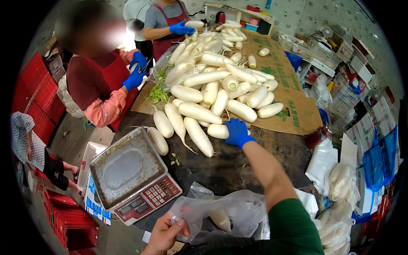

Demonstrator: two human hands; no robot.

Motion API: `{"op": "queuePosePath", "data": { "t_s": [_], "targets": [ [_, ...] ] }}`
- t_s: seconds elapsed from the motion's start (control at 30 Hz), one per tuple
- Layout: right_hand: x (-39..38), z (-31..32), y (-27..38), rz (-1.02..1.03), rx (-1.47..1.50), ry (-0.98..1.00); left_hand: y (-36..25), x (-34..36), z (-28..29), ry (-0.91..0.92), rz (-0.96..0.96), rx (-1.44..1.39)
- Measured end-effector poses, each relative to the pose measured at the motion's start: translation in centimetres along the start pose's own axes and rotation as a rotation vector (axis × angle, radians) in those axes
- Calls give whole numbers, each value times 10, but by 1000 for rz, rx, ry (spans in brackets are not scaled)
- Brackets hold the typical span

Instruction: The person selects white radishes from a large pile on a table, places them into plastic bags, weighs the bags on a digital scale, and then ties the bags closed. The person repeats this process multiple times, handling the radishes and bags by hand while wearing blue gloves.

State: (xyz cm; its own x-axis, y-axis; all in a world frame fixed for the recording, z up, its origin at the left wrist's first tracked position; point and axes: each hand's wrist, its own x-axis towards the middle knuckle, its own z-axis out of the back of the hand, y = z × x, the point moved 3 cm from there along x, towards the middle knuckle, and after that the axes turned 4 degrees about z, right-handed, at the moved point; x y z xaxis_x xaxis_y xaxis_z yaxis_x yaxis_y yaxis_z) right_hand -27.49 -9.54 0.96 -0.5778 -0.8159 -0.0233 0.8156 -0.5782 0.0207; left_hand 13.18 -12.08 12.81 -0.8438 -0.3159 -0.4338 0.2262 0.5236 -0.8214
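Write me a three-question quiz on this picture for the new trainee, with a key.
1. Multiple choice: what does the left hand hold? A) a bottle; B) a plastic bag; C) a knife.
2. Fill in the blank: the fingers of the right hand are on a white ____.
3. True or false: the glove on the right hand is red.

Key:
1. B, a plastic bag.
2. Radish.
3. False; the glove is blue.
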Motion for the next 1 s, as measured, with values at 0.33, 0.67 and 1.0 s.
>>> {"op": "queuePosePath", "data": {
  "t_s": [0.33,0.67,1.0],
  "targets": [
    [-205,123,60,80,1769,92,0,29,-33,25,12,-290],
    [-157,100,133,605,1201,723,1,13,0,-125,-38,-623],
    [79,7,78,-137,577,-109,18,8,15,-189,-60,-408]
  ]
}}
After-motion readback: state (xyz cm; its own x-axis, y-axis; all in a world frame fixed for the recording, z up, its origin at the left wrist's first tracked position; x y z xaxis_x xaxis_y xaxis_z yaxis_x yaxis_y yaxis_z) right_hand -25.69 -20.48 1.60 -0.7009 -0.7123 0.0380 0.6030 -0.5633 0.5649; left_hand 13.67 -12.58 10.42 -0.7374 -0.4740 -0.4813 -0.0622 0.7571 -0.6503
